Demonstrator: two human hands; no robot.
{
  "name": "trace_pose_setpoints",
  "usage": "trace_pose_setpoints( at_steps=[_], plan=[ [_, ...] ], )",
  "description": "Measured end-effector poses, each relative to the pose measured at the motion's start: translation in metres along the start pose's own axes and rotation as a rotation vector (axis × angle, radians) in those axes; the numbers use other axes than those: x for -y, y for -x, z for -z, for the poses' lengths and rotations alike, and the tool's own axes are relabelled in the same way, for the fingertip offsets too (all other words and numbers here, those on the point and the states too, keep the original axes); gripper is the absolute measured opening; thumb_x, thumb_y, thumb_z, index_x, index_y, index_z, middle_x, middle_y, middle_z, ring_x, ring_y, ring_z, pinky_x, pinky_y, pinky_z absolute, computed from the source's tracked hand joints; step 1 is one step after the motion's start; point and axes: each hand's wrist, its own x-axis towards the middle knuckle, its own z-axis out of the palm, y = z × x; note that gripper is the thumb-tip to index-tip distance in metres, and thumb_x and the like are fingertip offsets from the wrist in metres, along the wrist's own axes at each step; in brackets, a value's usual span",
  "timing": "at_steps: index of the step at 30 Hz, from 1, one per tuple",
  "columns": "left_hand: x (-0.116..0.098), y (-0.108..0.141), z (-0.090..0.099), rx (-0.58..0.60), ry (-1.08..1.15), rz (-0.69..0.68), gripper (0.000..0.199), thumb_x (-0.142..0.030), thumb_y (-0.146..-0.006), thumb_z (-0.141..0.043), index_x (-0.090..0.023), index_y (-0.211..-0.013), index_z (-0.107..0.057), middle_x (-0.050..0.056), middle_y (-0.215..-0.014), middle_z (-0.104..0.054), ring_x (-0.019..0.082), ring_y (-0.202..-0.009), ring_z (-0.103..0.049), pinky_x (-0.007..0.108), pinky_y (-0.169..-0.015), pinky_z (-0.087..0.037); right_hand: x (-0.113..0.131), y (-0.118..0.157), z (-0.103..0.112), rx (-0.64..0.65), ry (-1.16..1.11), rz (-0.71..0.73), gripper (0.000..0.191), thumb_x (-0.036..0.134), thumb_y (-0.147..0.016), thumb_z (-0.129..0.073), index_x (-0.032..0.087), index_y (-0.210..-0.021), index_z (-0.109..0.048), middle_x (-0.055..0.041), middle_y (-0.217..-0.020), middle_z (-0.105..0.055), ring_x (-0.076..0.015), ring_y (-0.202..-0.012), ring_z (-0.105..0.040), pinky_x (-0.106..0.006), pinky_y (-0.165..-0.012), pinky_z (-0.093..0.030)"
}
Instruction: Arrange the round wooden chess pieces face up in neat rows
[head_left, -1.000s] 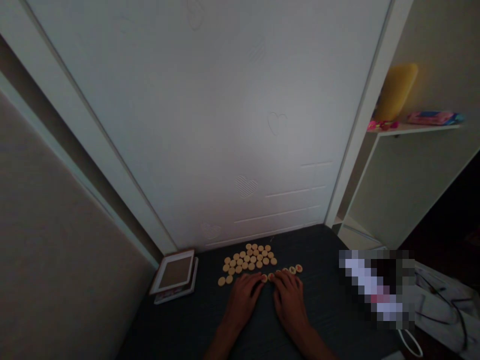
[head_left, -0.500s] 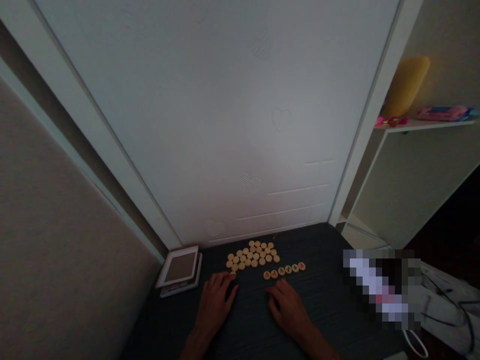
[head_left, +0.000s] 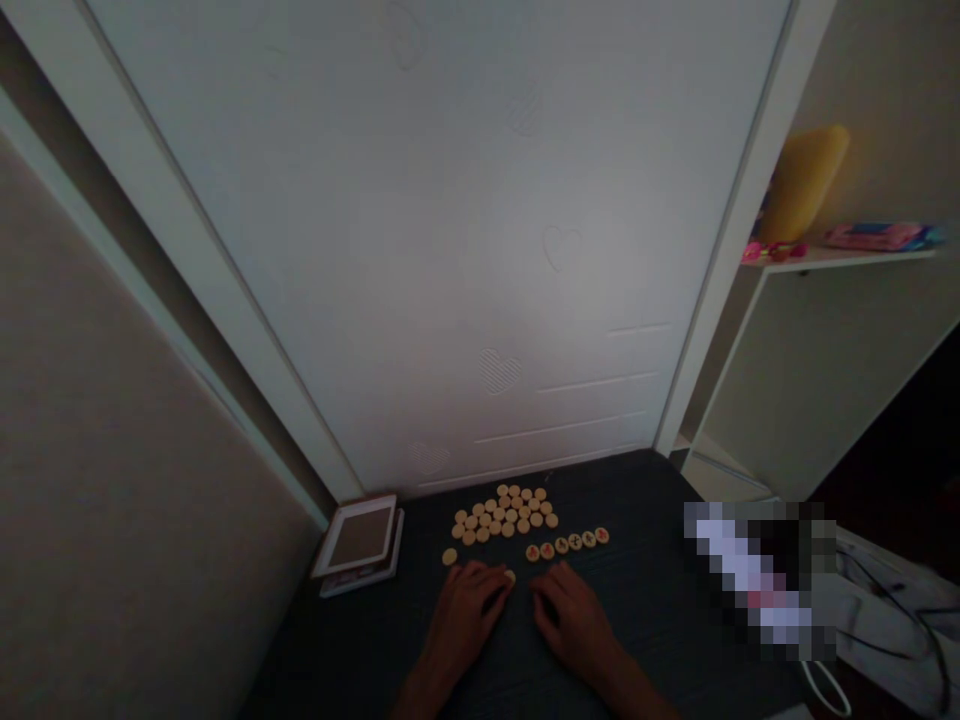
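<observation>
My left hand [head_left: 469, 612] is low over the dark tabletop, its thumb and fingertips closed on a round wooden xiangqi piece [head_left: 510, 578] whose face I cannot read. Just beyond its knuckles a single blank-side-up piece [head_left: 449, 556] lies apart. My right hand [head_left: 571, 605] rests on the table with loosely bent fingers, the thumb a little apart, and no piece shows in it. Above its fingertips runs a slanting row of xiangqi pieces [head_left: 575, 541] with red or dark characters facing up. Farther back lies a cluster of pale pieces [head_left: 499, 514], blank sides up.
The dark tabletop [head_left: 637, 500] meets a white panel [head_left: 450, 250] with heart patterns. At the left, a white-framed flat object [head_left: 364, 533] lies on another flat thing. A pixelated patch covers an item at the right edge, near cables and a white shelf [head_left: 847, 262].
My left hand has moved right from beside the cluster toward my right hand, now with a piece at its fingertips. A lone piece shows behind it. My right hand has barely moved.
</observation>
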Motion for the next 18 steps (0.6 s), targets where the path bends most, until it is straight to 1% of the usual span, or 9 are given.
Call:
trace_pose_setpoints(
  at_steps=[4, 9, 14, 18],
  plan=[
    [-0.010, -0.007, -0.003, -0.013, 0.061, 0.044, 0.022, -0.017, -0.090, -0.064, -0.029, -0.106, -0.071, 0.001, -0.106, -0.076, 0.024, -0.100, -0.067, 0.040, -0.090, -0.049, 0.001, -0.002, 0.002, 0.038, -0.052, -0.003, 0.028, 0.006, -0.088, -0.057, 0.024, -0.108, -0.061, -0.0044, -0.099, -0.066, -0.0214, -0.094, -0.064, -0.035, -0.086, -0.054],
    [-0.019, -0.006, -0.004, 0.024, 0.121, 0.055, 0.026, -0.013, -0.087, -0.064, -0.029, -0.107, -0.068, 0.001, -0.109, -0.073, 0.025, -0.105, -0.064, 0.043, -0.095, -0.046, 0.001, -0.002, 0.001, 0.057, -0.065, -0.005, 0.031, 0.004, -0.085, -0.059, 0.024, -0.109, -0.060, -0.0046, -0.101, -0.065, -0.0229, -0.097, -0.063, -0.038, -0.088, -0.054],
    [-0.021, -0.002, -0.005, 0.004, 0.178, 0.056, 0.028, -0.012, -0.087, -0.063, -0.030, -0.109, -0.067, 0.001, -0.111, -0.073, 0.025, -0.107, -0.064, 0.045, -0.098, -0.046, 0.000, -0.003, 0.000, 0.039, -0.093, -0.023, 0.035, 0.003, -0.083, -0.061, 0.025, -0.110, -0.060, -0.0052, -0.106, -0.065, -0.0229, -0.100, -0.063, -0.037, -0.088, -0.055],
    [-0.020, 0.000, -0.007, -0.012, 0.222, 0.047, 0.029, -0.011, -0.088, -0.063, -0.030, -0.109, -0.068, 0.001, -0.110, -0.073, 0.024, -0.105, -0.064, 0.043, -0.096, -0.048, 0.000, -0.007, 0.000, 0.046, -0.100, -0.015, 0.034, 0.005, -0.083, -0.064, 0.026, -0.109, -0.062, -0.0045, -0.106, -0.066, -0.0234, -0.101, -0.064, -0.037, -0.090, -0.054]
  ],
)
